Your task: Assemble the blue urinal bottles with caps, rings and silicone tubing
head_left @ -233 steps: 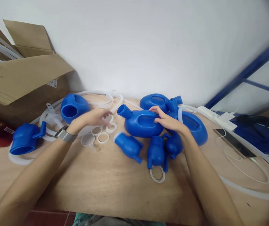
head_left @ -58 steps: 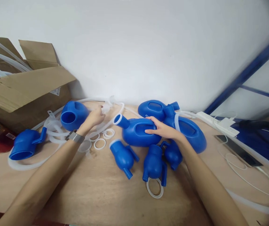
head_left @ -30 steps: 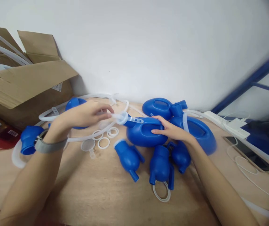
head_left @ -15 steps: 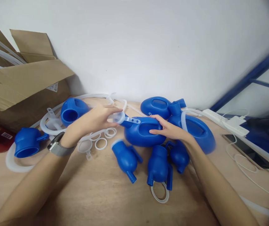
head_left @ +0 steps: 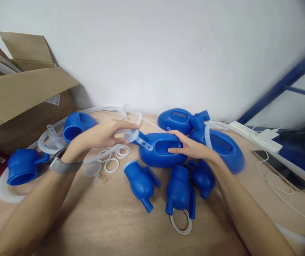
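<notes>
Blue bottle point(head_left: 152, 160) is sitting on the desk point(head_left: 101, 217), smack in front of the person, neck point(head_left: 143, 136) tilted up toward the left, and the right hand point(head_left: 187, 145) has its grip closed over the top edge by the handle slot point(head_left: 161, 146). Meanwhile the left hand point(head_left: 104, 135) has its grip pinching a clear cap point(head_left: 132, 136) at the end of that neck, holed strap point(head_left: 145, 144) slanting toward the body, tho I can't tell how far on it's seated. Few white rings point(head_left: 111, 172) lying nearby, smaller blue spouted pieces point(head_left: 139, 182) just in front.
</notes>
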The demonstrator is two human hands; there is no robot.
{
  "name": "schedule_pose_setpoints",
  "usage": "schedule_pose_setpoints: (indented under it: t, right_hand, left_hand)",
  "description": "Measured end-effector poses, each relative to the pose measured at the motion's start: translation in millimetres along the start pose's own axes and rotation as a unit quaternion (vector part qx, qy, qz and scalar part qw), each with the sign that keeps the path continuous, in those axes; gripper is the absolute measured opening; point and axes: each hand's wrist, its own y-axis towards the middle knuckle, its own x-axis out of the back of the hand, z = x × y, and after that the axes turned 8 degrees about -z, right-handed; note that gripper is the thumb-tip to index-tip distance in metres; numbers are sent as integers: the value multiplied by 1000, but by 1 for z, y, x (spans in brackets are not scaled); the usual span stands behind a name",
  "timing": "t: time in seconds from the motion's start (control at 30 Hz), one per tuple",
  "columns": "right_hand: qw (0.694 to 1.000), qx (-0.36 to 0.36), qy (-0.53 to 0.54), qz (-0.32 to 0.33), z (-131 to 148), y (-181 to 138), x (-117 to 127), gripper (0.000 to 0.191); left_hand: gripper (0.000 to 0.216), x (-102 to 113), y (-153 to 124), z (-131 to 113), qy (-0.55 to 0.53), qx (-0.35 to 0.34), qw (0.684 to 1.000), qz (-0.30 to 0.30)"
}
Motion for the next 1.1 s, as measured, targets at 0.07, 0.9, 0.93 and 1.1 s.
schedule_pose_setpoints:
  t: [0.07,0.9,0.93,1.1]
  right_hand:
    - [1000,5,6,-6,1,0,-1,69]
    - [999,34,-28,-17,-2,2,-2,65]
    - [999,33,-27,-16,-2,2,-2,65]
    - [999,42,-25,-18,-2,2,-2,63]
  left_hand:
    - [55,1,2,5,-10,-12,1000,4]
    - [46,0,10,3,47,-51,997,-16]
    - [46,0,10,3,46,-52,997,-20]
    - [47,-4,6,0,51,-48,997,-26]
